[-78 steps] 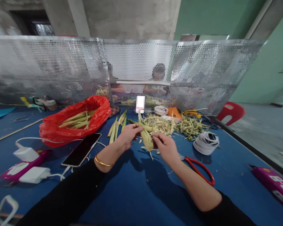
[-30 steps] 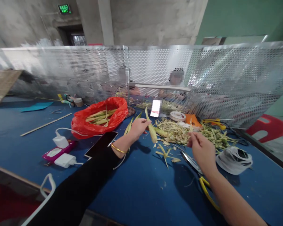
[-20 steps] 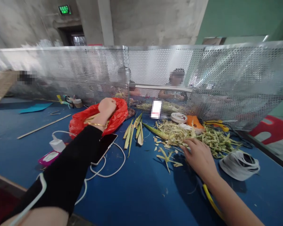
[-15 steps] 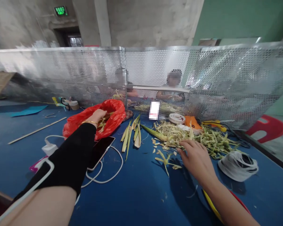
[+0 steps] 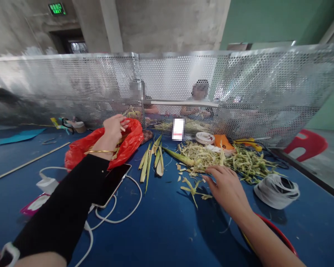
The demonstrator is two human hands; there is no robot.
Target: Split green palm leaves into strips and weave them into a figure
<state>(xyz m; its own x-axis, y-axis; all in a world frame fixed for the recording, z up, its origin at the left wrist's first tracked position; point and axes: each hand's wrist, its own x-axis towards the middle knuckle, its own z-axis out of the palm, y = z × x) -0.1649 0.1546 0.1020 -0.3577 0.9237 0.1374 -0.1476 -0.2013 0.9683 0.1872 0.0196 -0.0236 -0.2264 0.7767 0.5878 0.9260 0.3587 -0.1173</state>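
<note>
My left hand [image 5: 113, 129] is over the mouth of a crumpled red plastic bag [image 5: 130, 137], its fingers curled around what looks like a pale plant strip [image 5: 123, 128]; most of that strip is hidden. Inside the bag, a few more yellowish strips show below the wrist. My right hand [image 5: 225, 185] rests palm down at the near edge of a heap of shredded plant strips [image 5: 203, 154], thumb and fingers apart. Just left of it lies a star-shaped plant piece [image 5: 193, 188]. Split leaf stalks [image 5: 149, 163] lie between the hands, near a long green leaf [image 5: 176, 155].
A black-screened phone [image 5: 114, 185] with a white cable [image 5: 133, 215] lies under my left forearm. Right of my right hand stands a white spool [image 5: 277, 191]. A perforated metal screen [image 5: 167, 74] crosses the back, with people behind it. Tape [image 5: 205, 138] lies near the heap.
My left hand has risen from inside the red bag to above its opening. My right hand stays by the heap. The whole view has shifted slightly.
</note>
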